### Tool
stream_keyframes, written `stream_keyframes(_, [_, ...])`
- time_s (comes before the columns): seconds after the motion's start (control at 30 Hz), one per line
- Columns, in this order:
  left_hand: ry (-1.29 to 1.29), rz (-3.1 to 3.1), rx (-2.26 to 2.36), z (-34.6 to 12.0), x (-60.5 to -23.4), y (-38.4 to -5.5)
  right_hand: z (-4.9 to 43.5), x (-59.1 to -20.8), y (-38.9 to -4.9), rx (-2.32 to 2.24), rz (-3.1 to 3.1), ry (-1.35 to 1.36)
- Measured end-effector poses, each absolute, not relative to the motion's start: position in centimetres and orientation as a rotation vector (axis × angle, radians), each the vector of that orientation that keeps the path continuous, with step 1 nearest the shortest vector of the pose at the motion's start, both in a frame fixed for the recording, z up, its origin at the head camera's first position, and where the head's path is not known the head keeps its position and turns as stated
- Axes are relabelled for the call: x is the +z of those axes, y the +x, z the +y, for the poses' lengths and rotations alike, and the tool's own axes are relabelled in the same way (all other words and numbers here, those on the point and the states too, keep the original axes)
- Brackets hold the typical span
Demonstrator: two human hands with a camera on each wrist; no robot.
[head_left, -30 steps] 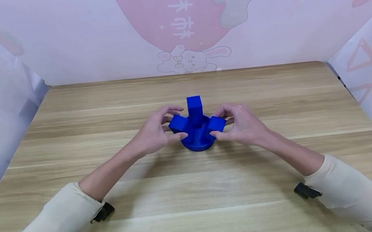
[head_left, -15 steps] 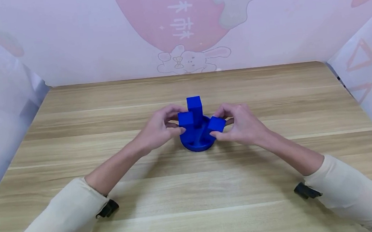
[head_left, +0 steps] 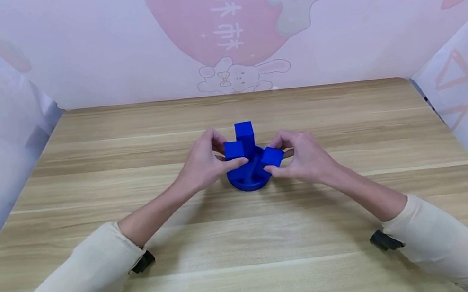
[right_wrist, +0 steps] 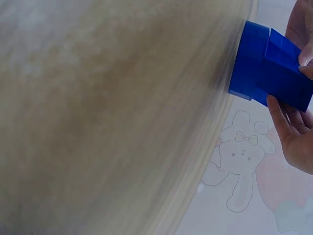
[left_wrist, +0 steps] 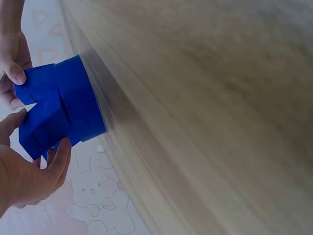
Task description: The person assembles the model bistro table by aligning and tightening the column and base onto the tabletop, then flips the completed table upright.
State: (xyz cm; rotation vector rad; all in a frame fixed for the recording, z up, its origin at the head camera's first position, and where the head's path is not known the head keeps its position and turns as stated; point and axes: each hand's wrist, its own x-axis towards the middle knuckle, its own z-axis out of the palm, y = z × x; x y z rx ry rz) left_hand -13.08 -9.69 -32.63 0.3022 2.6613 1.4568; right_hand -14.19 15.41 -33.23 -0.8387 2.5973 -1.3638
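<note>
A round blue base (head_left: 250, 183) with a raised rim stands on the table, bearing three blue square-topped blocks. The back block (head_left: 244, 133) rises tallest, and neither hand holds it. My left hand (head_left: 201, 164) grips the left block (head_left: 233, 149), its thumb along the near side and fingers behind. On the other side, my right hand (head_left: 305, 155) pinches the right block (head_left: 272, 156), which sits turned at an angle. From the left wrist view, thumb and fingers of the left hand (left_wrist: 29, 174) touch its block (left_wrist: 46, 122). The blocks' lower ends are partly hidden.
The wood-grain table (head_left: 252, 239) extends on all sides of the base. A pale printed backdrop (head_left: 100, 50) with a cartoon rabbit stands behind its far edge. Black devices (head_left: 142, 261) are worn under both sleeves.
The left block has turned from a slanted position to square with the table and shifted slightly right. My left hand moved right, its thumb sliding across the near side. My right hand stayed still.
</note>
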Motion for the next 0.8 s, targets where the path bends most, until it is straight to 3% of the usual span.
stream_keyframes(0.8, [0.905, 2.470, 1.331, -10.35, -33.11, -13.09, 15.40, -33.29, -14.32, -1.355, 2.610, -0.853])
